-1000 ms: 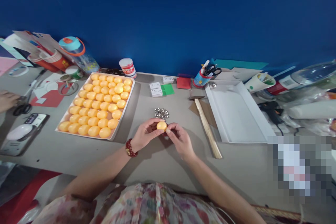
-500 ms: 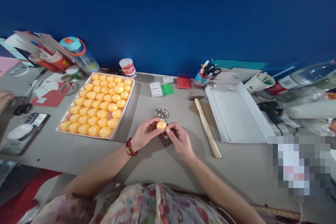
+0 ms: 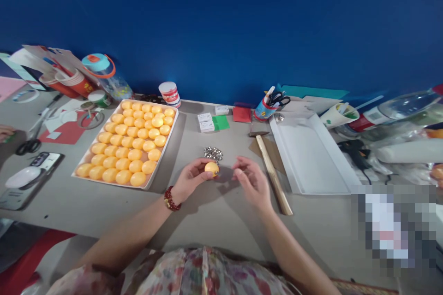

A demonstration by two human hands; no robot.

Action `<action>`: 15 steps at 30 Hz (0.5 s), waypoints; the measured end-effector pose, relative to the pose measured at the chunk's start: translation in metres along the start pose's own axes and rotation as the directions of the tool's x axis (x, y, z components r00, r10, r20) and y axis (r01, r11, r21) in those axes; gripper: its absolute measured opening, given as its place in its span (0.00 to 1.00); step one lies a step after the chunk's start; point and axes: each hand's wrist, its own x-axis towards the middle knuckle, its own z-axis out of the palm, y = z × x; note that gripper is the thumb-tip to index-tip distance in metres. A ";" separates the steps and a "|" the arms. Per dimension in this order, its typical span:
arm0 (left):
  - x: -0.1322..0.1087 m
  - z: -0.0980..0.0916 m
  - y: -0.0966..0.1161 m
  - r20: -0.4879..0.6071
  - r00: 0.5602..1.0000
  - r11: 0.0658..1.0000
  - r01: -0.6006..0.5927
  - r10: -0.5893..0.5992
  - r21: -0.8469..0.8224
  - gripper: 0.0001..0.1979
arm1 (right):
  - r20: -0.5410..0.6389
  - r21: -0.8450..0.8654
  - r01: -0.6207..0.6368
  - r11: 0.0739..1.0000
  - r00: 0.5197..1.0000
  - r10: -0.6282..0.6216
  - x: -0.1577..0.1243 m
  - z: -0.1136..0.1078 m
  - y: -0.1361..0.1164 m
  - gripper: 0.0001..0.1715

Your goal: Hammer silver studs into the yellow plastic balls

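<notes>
One grey desk (image 3: 207, 223) holds the whole setup. Biggest thing on it is the box of orange balls (image 3: 148, 183) off to the left, set in rows, then a shallow white tray (image 3: 311, 152) on the right, with a wooden-handled hammer (image 3: 270, 166) lying just beside it.

Hands next: the left hand (image 3: 190, 178) has a ball (image 3: 210, 168) pinched between thumb and fingers, out in front of the person. The right hand (image 3: 253, 187) is apart from it, fingers loosely curled and a bit spread, nothing showing between them. Just beyond the ball there's a heap of shiny metal bits (image 3: 213, 153).

The ball looks like thin hollow plastic, so my guess is super light, stiff but dentable, and slippery. I'd grip it lightly around its widest part, thumb opposite fingers, clear of that tiny dark spot (image 3: 217, 173). Too small to tell what that is.
</notes>
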 end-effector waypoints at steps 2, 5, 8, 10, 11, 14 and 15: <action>0.000 -0.002 0.000 -0.003 1.000 0.998 0.012 -0.012 -0.057 0.15 | -0.075 -0.376 0.078 0.923 0.991 -0.115 0.010 -0.026 -0.002 0.19; 0.001 -0.005 0.003 0.005 1.000 0.991 0.013 -0.012 -0.133 0.17 | -0.119 -0.827 0.021 0.562 0.970 -0.212 0.020 -0.059 0.004 0.19; 0.002 -0.004 0.007 0.007 1.000 0.975 -0.009 0.010 -0.224 0.19 | -0.066 -0.941 -0.019 0.338 0.989 -0.129 0.022 -0.073 0.014 0.20; 0.002 -0.003 0.008 0.005 1.000 0.963 -0.019 0.021 -0.268 0.18 | -0.087 -0.958 -0.062 0.280 0.993 -0.076 0.022 -0.074 0.019 0.22; 0.002 -0.003 0.009 0.005 1.000 0.959 -0.022 0.024 -0.281 0.18 | -0.100 -0.961 -0.080 0.263 0.993 -0.063 0.021 -0.073 0.021 0.23; 0.002 -0.001 0.009 0.016 0.999 0.951 -0.027 0.034 -0.309 0.18 | -0.116 -0.964 -0.096 0.248 0.991 -0.068 0.022 -0.070 0.024 0.22; 0.002 -0.001 0.009 0.018 0.999 0.947 -0.031 0.039 -0.321 0.18 | -0.120 -0.960 -0.094 0.265 0.989 -0.084 0.022 -0.070 0.024 0.21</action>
